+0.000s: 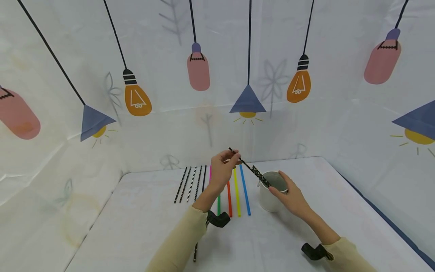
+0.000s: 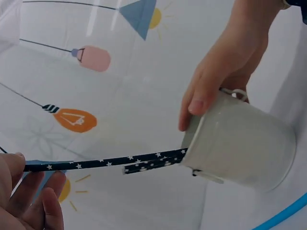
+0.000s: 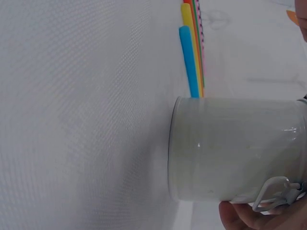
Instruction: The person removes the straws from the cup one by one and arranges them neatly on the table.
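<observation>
My left hand [image 1: 221, 172] pinches the upper end of a black straw with white stars [image 2: 86, 164]. That straw slants down to the right, its lower end inside a small white metal bucket [image 1: 269, 202]. Beside it, other black-and-white patterned straws [image 2: 144, 166] poke out over the bucket's rim. With the thumb near the mouth and the fingers round the far side, my right hand [image 1: 295, 198] grips the bucket. In the right wrist view the bucket's wall [image 3: 235, 148] and its wire handle [image 3: 271, 191] show, with fingertips beneath the handle.
Left of the bucket lies a row of straws: several black-and-white ones [image 1: 184, 185], then coloured ones, among them red [image 1: 229, 200], yellow [image 1: 237, 196] and blue [image 1: 245, 190]. One dark straw [image 1: 195, 253] shows beside the left sleeve. A lamp-printed sheet [image 1: 217, 124] stands behind the white table [image 1: 136, 219].
</observation>
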{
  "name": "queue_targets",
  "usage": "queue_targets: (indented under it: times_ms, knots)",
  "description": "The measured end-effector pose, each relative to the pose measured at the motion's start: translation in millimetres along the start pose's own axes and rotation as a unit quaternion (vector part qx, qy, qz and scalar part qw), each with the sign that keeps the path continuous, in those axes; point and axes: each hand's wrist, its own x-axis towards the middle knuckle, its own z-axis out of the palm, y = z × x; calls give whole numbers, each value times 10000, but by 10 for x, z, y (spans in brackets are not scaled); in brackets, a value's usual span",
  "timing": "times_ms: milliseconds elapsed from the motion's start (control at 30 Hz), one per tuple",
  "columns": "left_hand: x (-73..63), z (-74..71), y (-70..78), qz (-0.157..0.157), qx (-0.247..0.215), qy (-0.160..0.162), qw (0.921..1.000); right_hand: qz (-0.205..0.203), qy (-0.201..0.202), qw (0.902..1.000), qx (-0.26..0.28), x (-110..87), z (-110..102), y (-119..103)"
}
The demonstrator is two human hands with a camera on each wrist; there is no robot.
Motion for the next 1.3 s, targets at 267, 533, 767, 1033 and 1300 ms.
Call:
queue_targets:
  times_ms: [267, 533, 767, 1033, 1300]
  knots:
    - [79, -288, 247, 337, 229, -31, 9992, -66, -7, 10000, 43, -5, -1, 5]
    - [38, -487, 327, 141, 314, -435, 9985, -73, -34, 10000, 58, -2, -8, -6]
    - [-99, -634, 407, 172, 487, -697, 9962, -86, 22, 9999, 69, -10, -15, 0]
    - [-237, -848, 343, -261, 717, -546, 9956, -54, -8, 9999, 123, -8, 7, 5]
    - [-337, -1123, 188, -725, 1216, -532, 9885, -105, 17, 9999, 97, -8, 4, -3]
